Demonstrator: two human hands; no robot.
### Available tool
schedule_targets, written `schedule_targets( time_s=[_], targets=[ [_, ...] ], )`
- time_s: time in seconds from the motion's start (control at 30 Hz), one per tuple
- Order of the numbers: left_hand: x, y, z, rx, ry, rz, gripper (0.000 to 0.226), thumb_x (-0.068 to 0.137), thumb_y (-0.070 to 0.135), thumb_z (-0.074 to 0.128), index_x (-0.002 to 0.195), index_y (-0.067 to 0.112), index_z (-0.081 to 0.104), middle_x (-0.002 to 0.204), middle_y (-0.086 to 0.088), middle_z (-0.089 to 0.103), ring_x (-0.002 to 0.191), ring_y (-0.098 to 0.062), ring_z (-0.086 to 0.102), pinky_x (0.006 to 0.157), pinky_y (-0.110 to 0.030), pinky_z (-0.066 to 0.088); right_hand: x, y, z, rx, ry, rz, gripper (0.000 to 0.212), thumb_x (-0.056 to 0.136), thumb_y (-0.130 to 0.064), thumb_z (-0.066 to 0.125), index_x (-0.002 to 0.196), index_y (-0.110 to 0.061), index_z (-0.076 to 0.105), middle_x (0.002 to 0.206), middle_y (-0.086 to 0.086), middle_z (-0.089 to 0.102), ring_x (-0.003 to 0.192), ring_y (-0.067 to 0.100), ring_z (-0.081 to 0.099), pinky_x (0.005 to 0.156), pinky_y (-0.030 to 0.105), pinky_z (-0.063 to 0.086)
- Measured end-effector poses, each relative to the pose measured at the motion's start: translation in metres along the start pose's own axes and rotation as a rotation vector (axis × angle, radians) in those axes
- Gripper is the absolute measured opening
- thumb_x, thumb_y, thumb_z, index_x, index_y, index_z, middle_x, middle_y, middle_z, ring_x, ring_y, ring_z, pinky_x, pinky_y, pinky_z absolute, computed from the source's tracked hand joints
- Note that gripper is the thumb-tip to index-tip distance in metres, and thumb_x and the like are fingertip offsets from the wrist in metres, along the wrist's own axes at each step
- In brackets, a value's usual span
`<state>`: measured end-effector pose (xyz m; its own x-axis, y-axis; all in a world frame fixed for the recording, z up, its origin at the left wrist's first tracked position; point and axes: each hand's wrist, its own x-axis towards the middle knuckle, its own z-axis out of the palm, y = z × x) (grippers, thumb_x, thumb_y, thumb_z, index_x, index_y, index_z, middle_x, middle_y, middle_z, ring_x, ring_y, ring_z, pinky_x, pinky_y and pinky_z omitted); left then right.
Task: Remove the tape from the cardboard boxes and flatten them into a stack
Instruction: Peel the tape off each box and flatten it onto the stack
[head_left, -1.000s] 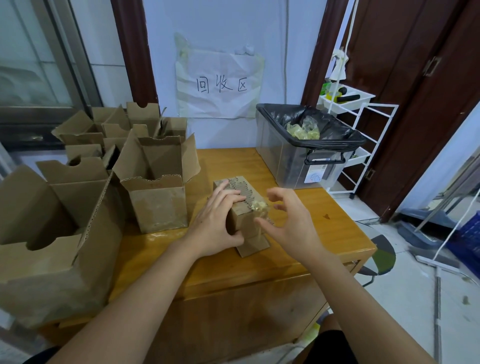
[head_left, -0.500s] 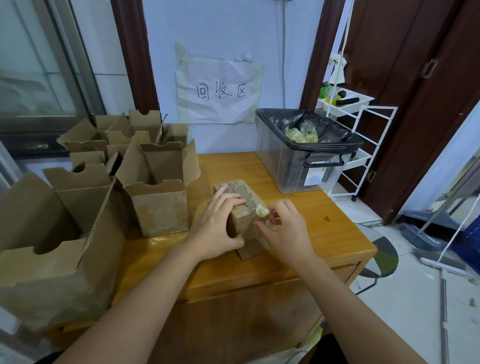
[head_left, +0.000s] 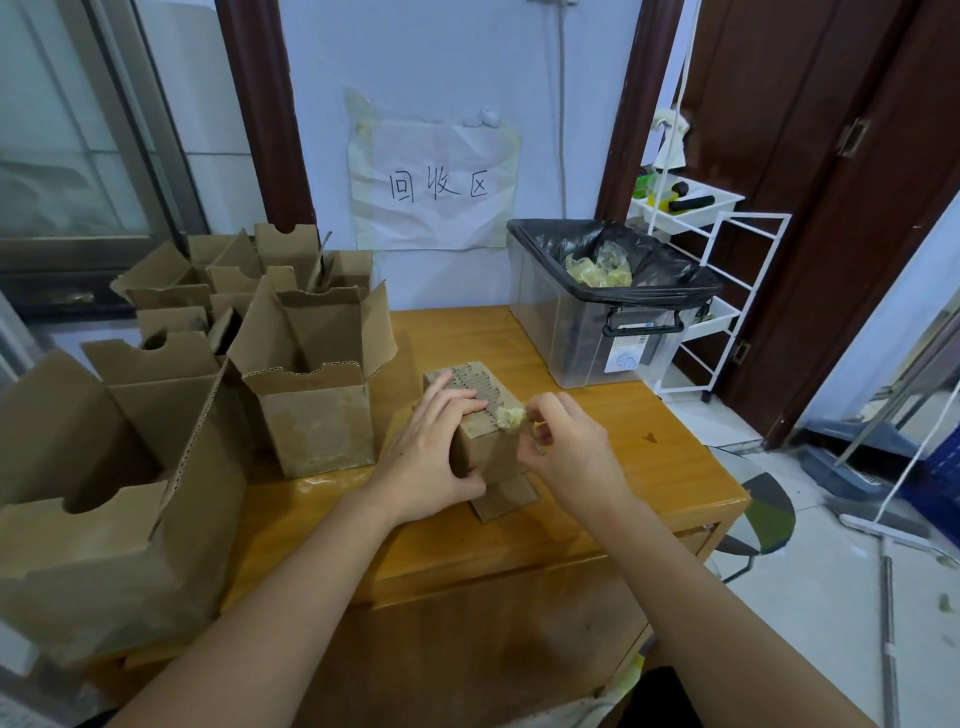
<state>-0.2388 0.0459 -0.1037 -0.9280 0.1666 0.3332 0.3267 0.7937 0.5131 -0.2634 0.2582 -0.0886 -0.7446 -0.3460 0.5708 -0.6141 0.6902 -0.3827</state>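
- One small cardboard box (head_left: 485, 452) on the bench (head_left: 623, 467); my left hand (head_left: 431, 462) grips it.
- My right hand (head_left: 563, 447) pinches a tape wad (head_left: 510, 417) at its top edge.

The near face of the small box (head_left: 485, 447) is covered by the left hand (head_left: 431, 457), and its right side is hidden behind the right hand (head_left: 566, 447). Whether the wad of tape (head_left: 510, 417) is pinched or only touched by the right fingertips cannot be told. The large box (head_left: 98, 499) at nine o'clock is cut off by the left edge. The boxes at eleven o'clock (head_left: 228, 275) are partly masked by nearer ones. The bin's (head_left: 597, 332) label print is too small to be read.
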Motion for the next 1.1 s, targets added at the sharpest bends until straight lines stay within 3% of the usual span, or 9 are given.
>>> schedule_targets(
  time_s=[0.13,0.27,0.37,0.47,0.57,0.7,0.77,0.9,1.1],
  targets=[
    [-0.001,-0.001,-0.001,-0.001,-0.004,0.009,0.082,0.075,0.041,0.079,0.146,0.037,0.039,0.161,0.019,0.025,0.155,0.003,-0.011,0.121,-0.059,0.029,0.0,0.004,-0.002,0.017,-0.023,0.012,0.02,0.093,-0.007,0.064,0.107,-0.018,0.056,0.1,-0.004,0.059,0.082,0.018,0.063,0.067,0.042,0.058],
    [-0.001,0.0,-0.002,-0.008,-0.009,0.013,0.082,0.076,0.04,0.079,0.147,0.037,0.039,0.162,0.019,0.025,0.155,0.003,-0.01,0.121,-0.057,0.028,-0.002,0.007,-0.012,0.077,-0.099,0.018,0.052,0.095,-0.01,0.066,0.141,-0.027,0.047,0.112,-0.007,0.061,0.094,0.01,0.063,0.081,0.035,0.06],
    [0.0,-0.001,-0.001,-0.013,-0.006,0.01,0.082,0.076,0.039,0.079,0.148,0.035,0.039,0.162,0.018,0.025,0.155,0.003,-0.01,0.122,-0.057,0.028,-0.003,0.012,-0.019,0.041,-0.16,-0.073,0.054,0.096,-0.017,0.065,0.144,-0.035,0.046,0.114,-0.007,0.059,0.097,0.012,0.063,0.08,0.036,0.06],
    [0.0,-0.001,-0.001,-0.013,-0.001,0.021,0.081,0.076,0.039,0.08,0.147,0.034,0.04,0.161,0.018,0.026,0.155,0.003,-0.01,0.122,-0.055,0.027,-0.005,0.013,-0.022,0.144,-0.167,-0.075,0.039,0.096,-0.037,0.063,0.135,-0.028,0.061,0.124,-0.012,0.055,0.106,0.009,0.06,0.087,0.027,0.057],
    [0.001,-0.001,0.0,-0.006,-0.005,0.014,0.081,0.076,0.038,0.08,0.147,0.034,0.039,0.162,0.018,0.025,0.155,0.003,-0.011,0.122,-0.054,0.025,-0.003,0.004,-0.021,0.265,-0.103,0.024,0.04,0.097,-0.054,0.053,0.111,-0.024,0.074,0.114,-0.013,0.057,0.105,0.005,0.059,0.082,0.018,0.052],
    [0.001,-0.002,0.0,-0.01,-0.001,0.026,0.081,0.076,0.039,0.079,0.147,0.034,0.04,0.162,0.016,0.025,0.156,0.001,-0.01,0.122,-0.055,0.025,0.005,-0.003,-0.015,0.277,-0.032,0.125,0.032,0.09,-0.052,0.061,0.083,-0.023,0.073,0.096,-0.013,0.062,0.091,0.004,0.059,0.076,0.017,0.048],
    [0.0,-0.002,0.0,-0.011,-0.006,0.022,0.082,0.076,0.039,0.079,0.147,0.034,0.04,0.162,0.016,0.025,0.156,0.002,-0.01,0.122,-0.055,0.026,0.009,-0.004,-0.013,0.279,-0.063,0.17,0.018,0.085,-0.043,0.075,0.086,-0.026,0.07,0.095,-0.012,0.06,0.087,0.005,0.058,0.075,0.015,0.047],
    [0.0,-0.001,-0.001,-0.012,-0.004,0.027,0.083,0.076,0.039,0.079,0.148,0.033,0.039,0.163,0.015,0.025,0.155,0.002,-0.011,0.121,-0.054,0.025,0.007,-0.002,-0.009,0.274,-0.132,0.176,0.041,0.072,-0.041,0.089,0.106,-0.026,0.072,0.105,-0.012,0.055,0.092,0.004,0.054,0.08,0.015,0.047],
    [0.0,0.0,-0.002,-0.016,-0.013,0.015,0.084,0.075,0.04,0.08,0.148,0.032,0.039,0.163,0.015,0.024,0.155,0.002,-0.011,0.123,-0.055,0.024,0.002,-0.002,-0.006,0.206,-0.04,-0.023,0.027,0.079,-0.03,0.083,0.092,-0.014,0.066,0.104,-0.006,0.056,0.096,0.01,0.058,0.082,0.034,0.056]
  ],
)
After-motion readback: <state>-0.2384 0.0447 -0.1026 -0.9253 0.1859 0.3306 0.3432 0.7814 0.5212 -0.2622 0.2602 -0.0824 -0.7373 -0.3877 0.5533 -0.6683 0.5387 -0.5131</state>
